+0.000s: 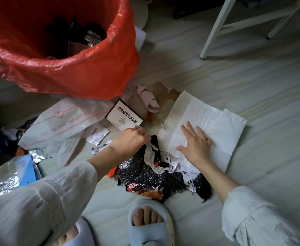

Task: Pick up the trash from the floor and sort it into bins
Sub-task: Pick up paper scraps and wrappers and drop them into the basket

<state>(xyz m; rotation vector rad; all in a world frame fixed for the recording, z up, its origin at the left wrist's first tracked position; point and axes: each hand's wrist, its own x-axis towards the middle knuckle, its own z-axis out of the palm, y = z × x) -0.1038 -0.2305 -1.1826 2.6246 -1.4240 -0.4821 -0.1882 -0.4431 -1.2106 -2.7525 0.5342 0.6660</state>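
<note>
Pressing crinkled white paper [214,125], right hand [197,141] flat

Both arms reach forward and down from pale sleeves, forearms bare. The left hand [131,137] lies knuckles up with its fingers curled under at the tips, pinching. The right hand [196,142], just to its right, is flat, palm down, fingers straight and spread.

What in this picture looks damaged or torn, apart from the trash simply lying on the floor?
The cardboard tube, lying just beyond the black-edged card, is torn and unrolled at both ends. Beside it the brown cardboard sheet has a ragged far edge and looks stained. Nothing seems spilled.
</note>
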